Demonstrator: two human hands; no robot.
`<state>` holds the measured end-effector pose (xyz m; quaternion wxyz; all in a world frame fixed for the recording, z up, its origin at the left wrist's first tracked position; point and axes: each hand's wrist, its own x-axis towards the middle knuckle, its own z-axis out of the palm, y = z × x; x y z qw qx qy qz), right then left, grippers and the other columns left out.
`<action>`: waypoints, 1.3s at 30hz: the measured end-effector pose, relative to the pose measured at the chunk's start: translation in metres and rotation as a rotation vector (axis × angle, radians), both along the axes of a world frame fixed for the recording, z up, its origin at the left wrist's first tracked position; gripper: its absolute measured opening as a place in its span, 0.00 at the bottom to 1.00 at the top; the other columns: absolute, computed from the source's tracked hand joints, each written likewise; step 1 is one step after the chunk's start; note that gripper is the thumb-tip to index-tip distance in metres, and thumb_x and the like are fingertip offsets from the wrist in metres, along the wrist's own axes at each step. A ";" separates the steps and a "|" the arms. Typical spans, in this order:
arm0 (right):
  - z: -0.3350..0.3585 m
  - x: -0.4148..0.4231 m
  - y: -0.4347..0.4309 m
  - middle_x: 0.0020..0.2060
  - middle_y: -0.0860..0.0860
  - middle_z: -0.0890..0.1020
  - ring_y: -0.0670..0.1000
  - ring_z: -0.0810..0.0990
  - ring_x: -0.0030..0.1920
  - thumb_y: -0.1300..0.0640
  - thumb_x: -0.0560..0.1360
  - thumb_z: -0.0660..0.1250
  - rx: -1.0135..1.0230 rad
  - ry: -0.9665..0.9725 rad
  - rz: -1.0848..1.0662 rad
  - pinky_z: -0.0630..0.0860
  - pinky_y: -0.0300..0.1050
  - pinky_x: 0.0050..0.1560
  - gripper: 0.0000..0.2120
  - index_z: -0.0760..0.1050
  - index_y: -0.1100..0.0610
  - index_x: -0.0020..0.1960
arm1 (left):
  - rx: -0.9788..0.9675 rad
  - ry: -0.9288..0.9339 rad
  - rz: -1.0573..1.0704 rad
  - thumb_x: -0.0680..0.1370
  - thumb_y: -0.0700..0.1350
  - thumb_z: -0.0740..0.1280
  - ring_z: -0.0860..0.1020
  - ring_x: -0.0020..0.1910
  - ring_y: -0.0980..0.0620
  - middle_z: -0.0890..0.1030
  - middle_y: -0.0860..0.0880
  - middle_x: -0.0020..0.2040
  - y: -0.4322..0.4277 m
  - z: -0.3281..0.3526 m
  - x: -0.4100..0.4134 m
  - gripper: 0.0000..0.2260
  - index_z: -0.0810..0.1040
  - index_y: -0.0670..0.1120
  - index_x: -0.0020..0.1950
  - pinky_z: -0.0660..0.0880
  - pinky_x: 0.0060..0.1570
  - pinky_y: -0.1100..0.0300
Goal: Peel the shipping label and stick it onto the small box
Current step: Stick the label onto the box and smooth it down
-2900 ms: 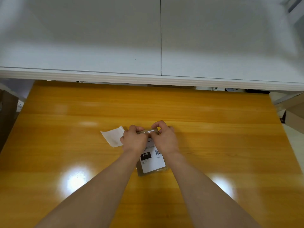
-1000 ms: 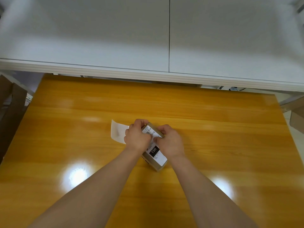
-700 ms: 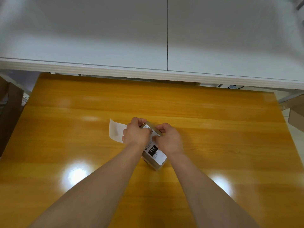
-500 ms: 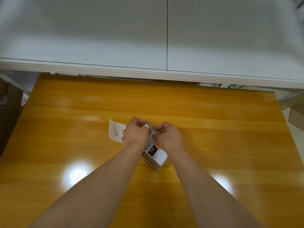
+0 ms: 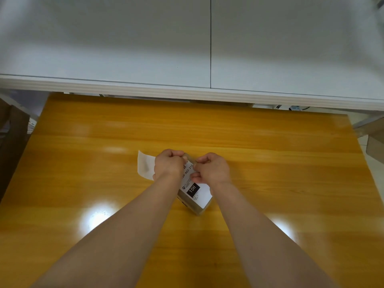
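Note:
A small brown cardboard box (image 5: 198, 209) lies on the orange wooden table (image 5: 280, 163), turned at an angle. A white shipping label (image 5: 194, 189) with a black "15H" patch covers its top face. My left hand (image 5: 169, 164) grips the box's far left end with curled fingers. My right hand (image 5: 214, 169) presses on the label at the far right end, fingers curled over the box edge. The far end of the box is hidden under both hands. A blank white backing sheet (image 5: 145, 165) lies flat just left of my left hand.
A white cabinet (image 5: 187, 48) with a vertical seam overhangs the table's far edge. Cardboard pieces stand off the table at the left (image 5: 12, 138) and the right (image 5: 374, 140). Two bright light reflections sit on the near tabletop.
The box has been turned from nearly straight to angled. Both hands stay at its far end, with small finger shifts over the label's edge. The backing sheet has not moved.

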<state>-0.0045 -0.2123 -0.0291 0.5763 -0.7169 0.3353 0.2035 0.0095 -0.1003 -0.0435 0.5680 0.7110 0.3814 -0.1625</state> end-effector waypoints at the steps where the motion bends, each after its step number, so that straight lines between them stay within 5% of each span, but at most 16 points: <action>1: 0.001 0.000 0.000 0.32 0.56 0.82 0.52 0.81 0.25 0.69 0.75 0.67 0.001 0.005 0.001 0.85 0.54 0.42 0.06 0.75 0.60 0.47 | 0.021 -0.016 -0.039 0.68 0.48 0.71 0.84 0.46 0.47 0.85 0.56 0.40 0.000 0.000 0.000 0.06 0.80 0.60 0.37 0.79 0.55 0.42; 5: 0.006 -0.002 -0.005 0.38 0.57 0.83 0.49 0.80 0.25 0.66 0.76 0.69 0.046 -0.003 0.022 0.83 0.48 0.36 0.05 0.76 0.61 0.51 | 0.223 -0.118 -0.334 0.70 0.54 0.70 0.79 0.58 0.47 0.83 0.58 0.52 0.002 0.010 -0.009 0.08 0.77 0.60 0.47 0.72 0.62 0.41; 8: 0.006 -0.006 -0.016 0.45 0.51 0.85 0.49 0.82 0.35 0.58 0.76 0.71 -0.108 -0.085 0.123 0.78 0.44 0.38 0.05 0.79 0.54 0.51 | 0.389 -0.121 -0.607 0.72 0.51 0.73 0.66 0.72 0.44 0.72 0.52 0.71 0.005 0.018 -0.021 0.28 0.70 0.58 0.71 0.63 0.70 0.45; 11: 0.006 -0.014 -0.024 0.50 0.47 0.83 0.49 0.81 0.51 0.55 0.74 0.72 -0.221 -0.151 0.214 0.74 0.43 0.48 0.08 0.80 0.52 0.54 | 0.404 -0.161 -0.716 0.69 0.51 0.76 0.60 0.76 0.46 0.63 0.52 0.77 0.003 0.018 -0.035 0.41 0.61 0.54 0.78 0.58 0.73 0.46; 18: -0.005 -0.028 -0.024 0.57 0.46 0.81 0.51 0.80 0.54 0.59 0.72 0.72 -0.226 -0.166 0.359 0.77 0.49 0.55 0.16 0.76 0.47 0.57 | 0.366 -0.202 -0.655 0.67 0.48 0.77 0.62 0.74 0.46 0.67 0.49 0.74 0.000 0.014 -0.039 0.42 0.61 0.52 0.77 0.55 0.74 0.51; 23: -0.015 -0.036 -0.020 0.58 0.44 0.81 0.56 0.78 0.59 0.50 0.64 0.70 -0.281 -0.192 0.376 0.76 0.59 0.59 0.25 0.75 0.41 0.61 | 0.385 -0.217 -0.654 0.69 0.45 0.76 0.63 0.74 0.46 0.68 0.49 0.73 -0.002 0.014 -0.040 0.40 0.62 0.51 0.77 0.54 0.74 0.53; 35: -0.029 -0.043 -0.009 0.55 0.41 0.81 0.52 0.77 0.59 0.51 0.66 0.66 -0.290 -0.259 0.225 0.75 0.57 0.60 0.21 0.72 0.24 0.48 | 0.361 -0.194 -0.519 0.66 0.44 0.76 0.66 0.70 0.44 0.71 0.49 0.68 -0.007 0.002 -0.040 0.38 0.65 0.54 0.74 0.55 0.74 0.50; 39: -0.033 -0.044 -0.007 0.54 0.43 0.81 0.52 0.77 0.59 0.49 0.67 0.65 -0.295 -0.290 0.171 0.75 0.57 0.61 0.17 0.72 0.26 0.47 | 0.366 -0.195 -0.479 0.66 0.43 0.75 0.67 0.69 0.45 0.72 0.50 0.67 -0.010 0.001 -0.039 0.36 0.66 0.54 0.72 0.56 0.74 0.51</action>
